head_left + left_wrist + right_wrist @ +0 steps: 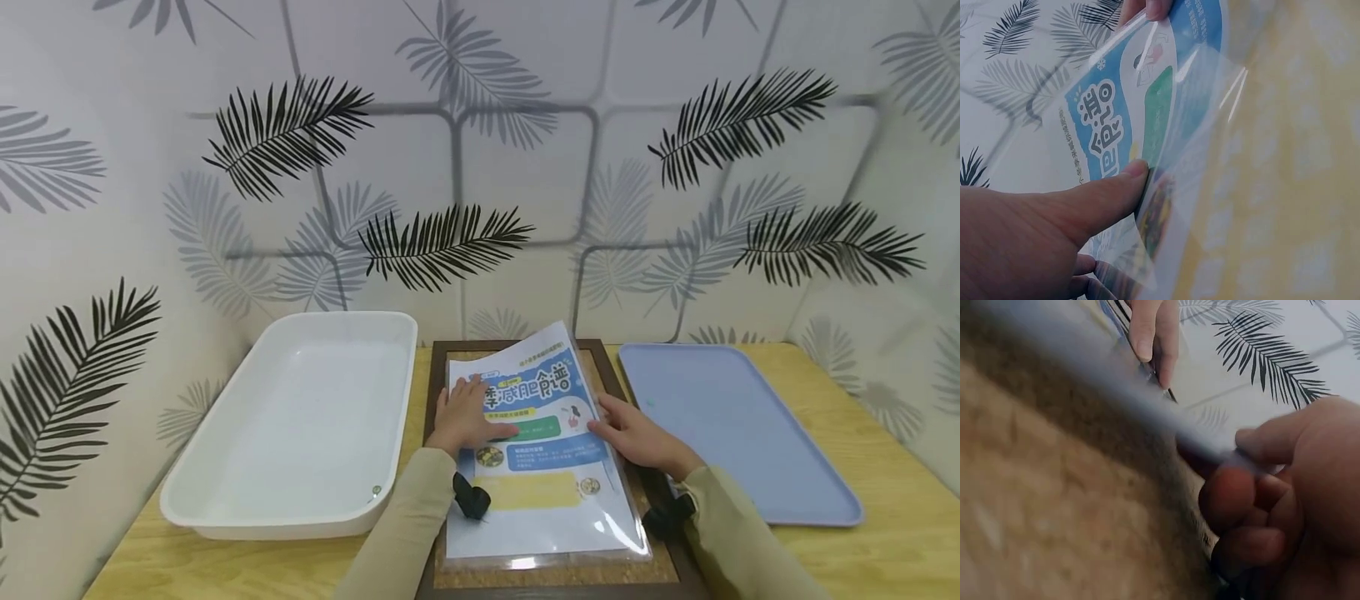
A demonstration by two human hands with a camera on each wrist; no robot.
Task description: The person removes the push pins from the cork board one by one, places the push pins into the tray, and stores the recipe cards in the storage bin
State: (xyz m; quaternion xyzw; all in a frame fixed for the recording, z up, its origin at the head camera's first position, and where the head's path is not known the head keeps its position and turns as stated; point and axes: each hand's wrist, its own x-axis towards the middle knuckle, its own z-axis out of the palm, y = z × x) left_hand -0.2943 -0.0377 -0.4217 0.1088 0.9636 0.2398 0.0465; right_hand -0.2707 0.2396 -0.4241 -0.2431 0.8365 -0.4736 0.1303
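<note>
Printed sheet [538,458] under left hand [462,418], grip unclear; right edge in right hand [641,437]

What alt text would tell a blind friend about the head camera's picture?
A right hand pinches the edge of a printed sheet while the left hand rests on it, over a cork board. A white tub sits left, a blue tray right, before a leaf-patterned wall.
</note>
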